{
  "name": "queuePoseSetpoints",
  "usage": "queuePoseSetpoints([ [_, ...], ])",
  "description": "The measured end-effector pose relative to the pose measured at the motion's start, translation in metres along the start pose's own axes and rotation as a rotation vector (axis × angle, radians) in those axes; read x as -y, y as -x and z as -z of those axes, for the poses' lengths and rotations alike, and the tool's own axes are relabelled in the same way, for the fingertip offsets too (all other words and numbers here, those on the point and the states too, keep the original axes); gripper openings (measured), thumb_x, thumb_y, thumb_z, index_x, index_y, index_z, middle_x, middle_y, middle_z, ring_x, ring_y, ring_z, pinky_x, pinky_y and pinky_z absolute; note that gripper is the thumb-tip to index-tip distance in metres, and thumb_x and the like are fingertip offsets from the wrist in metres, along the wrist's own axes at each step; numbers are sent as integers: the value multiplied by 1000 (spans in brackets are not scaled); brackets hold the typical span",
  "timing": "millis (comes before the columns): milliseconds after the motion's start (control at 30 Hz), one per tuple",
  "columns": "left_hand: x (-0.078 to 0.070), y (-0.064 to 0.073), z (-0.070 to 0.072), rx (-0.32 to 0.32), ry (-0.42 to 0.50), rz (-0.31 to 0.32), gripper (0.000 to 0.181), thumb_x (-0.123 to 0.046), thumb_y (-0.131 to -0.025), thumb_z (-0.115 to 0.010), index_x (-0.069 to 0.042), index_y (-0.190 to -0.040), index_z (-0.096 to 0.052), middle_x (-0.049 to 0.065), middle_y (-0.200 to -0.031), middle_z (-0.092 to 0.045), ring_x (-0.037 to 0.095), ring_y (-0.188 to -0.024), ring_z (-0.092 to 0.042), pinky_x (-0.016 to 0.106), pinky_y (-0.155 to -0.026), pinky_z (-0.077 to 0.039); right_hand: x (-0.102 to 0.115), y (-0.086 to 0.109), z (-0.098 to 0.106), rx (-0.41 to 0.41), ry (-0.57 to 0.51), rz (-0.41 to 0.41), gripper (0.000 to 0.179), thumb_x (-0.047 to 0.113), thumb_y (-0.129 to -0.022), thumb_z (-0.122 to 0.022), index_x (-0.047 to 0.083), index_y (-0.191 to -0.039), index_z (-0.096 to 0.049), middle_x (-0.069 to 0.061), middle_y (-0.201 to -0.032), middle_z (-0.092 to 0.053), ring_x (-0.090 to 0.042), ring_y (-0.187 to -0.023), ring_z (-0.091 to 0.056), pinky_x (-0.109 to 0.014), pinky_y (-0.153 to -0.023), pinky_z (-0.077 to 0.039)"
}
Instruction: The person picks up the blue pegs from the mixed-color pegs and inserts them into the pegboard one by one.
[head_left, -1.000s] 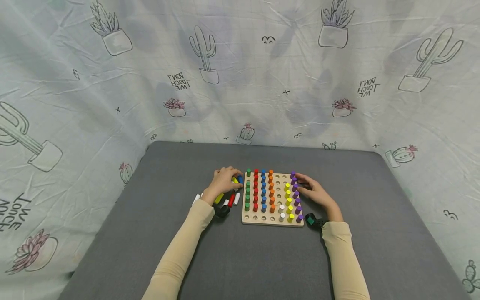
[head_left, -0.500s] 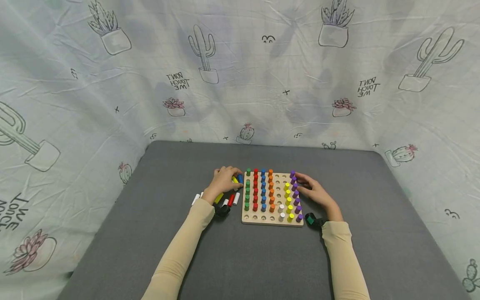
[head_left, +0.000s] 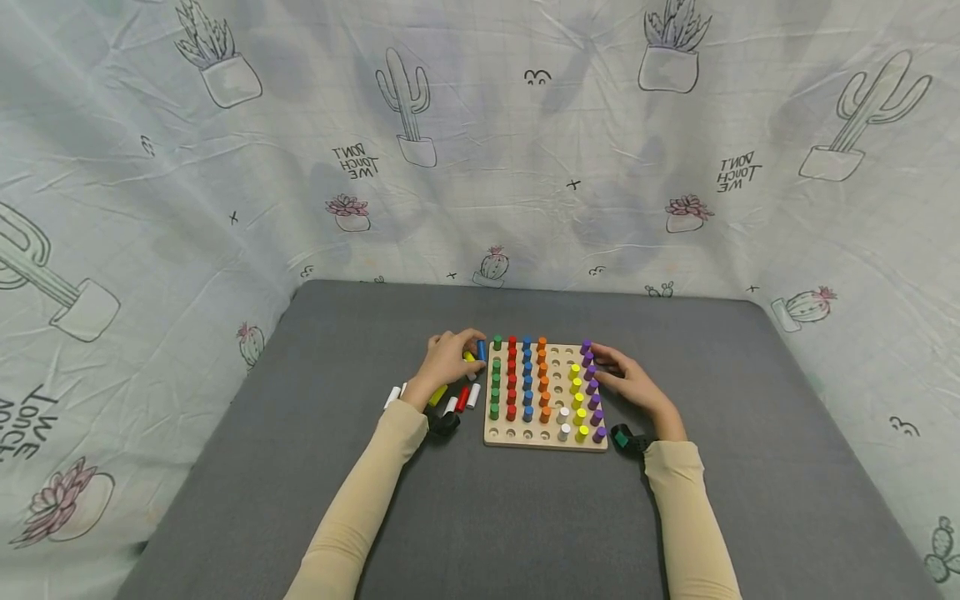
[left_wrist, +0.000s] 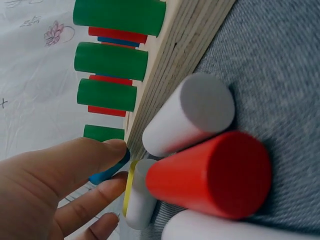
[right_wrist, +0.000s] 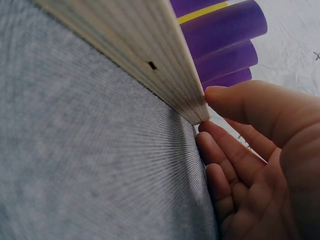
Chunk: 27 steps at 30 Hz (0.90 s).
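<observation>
In the head view, my left hand (head_left: 448, 358) is at the left side of a wooden pegboard (head_left: 525, 435). Its thumb and fingers pinch a blue peg (head_left: 482, 350), partly covered by the thumb in the left wrist view. Close beneath those fingers lie a yellow peg (left_wrist: 129, 187) and a white peg (left_wrist: 142, 200). My right hand (head_left: 633, 386) grips the board's far right edge, its thumb by the purple pegs (right_wrist: 225, 35) and its fingers curled at the corner. Rows of green, red, blue, orange, white, yellow and purple pegs stand in the board.
Loose pegs lie on the grey table (head_left: 525, 517) left of the board, among them a red peg (head_left: 462, 399), a white peg (head_left: 473, 396) and a yellow peg (head_left: 437, 396). A patterned cloth (head_left: 480, 125) hangs behind the table.
The blue peg by my left hand has risen slightly and stands more upright between thumb and fingers. My right hand has stayed at the board's edge.
</observation>
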<state>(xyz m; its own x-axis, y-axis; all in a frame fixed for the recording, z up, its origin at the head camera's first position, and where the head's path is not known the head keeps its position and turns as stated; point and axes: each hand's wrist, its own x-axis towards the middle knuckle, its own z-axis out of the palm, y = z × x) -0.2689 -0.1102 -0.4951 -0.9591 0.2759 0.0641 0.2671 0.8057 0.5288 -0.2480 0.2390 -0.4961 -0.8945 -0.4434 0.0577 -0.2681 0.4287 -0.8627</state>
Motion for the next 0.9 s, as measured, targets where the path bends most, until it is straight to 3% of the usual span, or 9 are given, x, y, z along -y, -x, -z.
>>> queuePoseSetpoints([
  [400,2,4,-1,-37,118,-18,41,-21,-82,-70,-20,-121,-56,0,-95,-61,20,-89,-51,55,-101,-22,1,-2,1,7,-5,3,51,3,-92,-52,-9,-138,-32,-30,-138,-37,-45,-121,-41,-58,-99,-32],
  [900,5,8,-4,-68,238,-58,40,-13,-83,-66,-23,-119,-53,3,-101,-57,17,-81,-51,50,-88,-30,0,0,0,9,8,16,51,2,-92,-52,-10,-138,-32,-30,-138,-37,-46,-121,-41,-57,-98,-33],
])
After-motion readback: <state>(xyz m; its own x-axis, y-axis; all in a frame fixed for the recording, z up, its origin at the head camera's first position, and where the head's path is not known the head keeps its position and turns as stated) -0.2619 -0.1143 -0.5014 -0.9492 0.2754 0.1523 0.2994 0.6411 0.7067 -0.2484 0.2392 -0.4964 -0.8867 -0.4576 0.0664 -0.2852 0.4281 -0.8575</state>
